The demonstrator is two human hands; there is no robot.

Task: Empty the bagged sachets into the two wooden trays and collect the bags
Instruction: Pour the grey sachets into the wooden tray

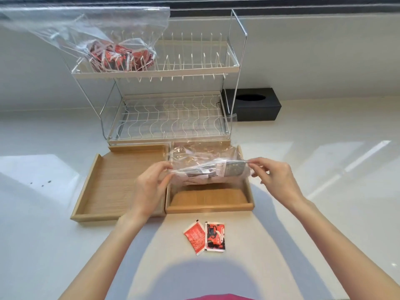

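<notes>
Two wooden trays sit side by side on the white counter: the left tray (108, 187) and the right tray (207, 200). Over the right tray I hold a clear plastic bag (201, 165) of pale pink and grey sachets. My left hand (149, 187) pinches its left edge and my right hand (275, 178) pinches its right edge. A second clear bag (91, 33) with red and black sachets (121, 57) lies on the top shelf of the dish rack. Two loose red sachets (205, 237) lie on the counter in front of the trays.
A white two-tier wire dish rack (173, 118) stands directly behind the trays. A black tissue box (255, 105) sits at the right of the rack against the wall. A few small dark specks (41, 184) mark the counter at the left.
</notes>
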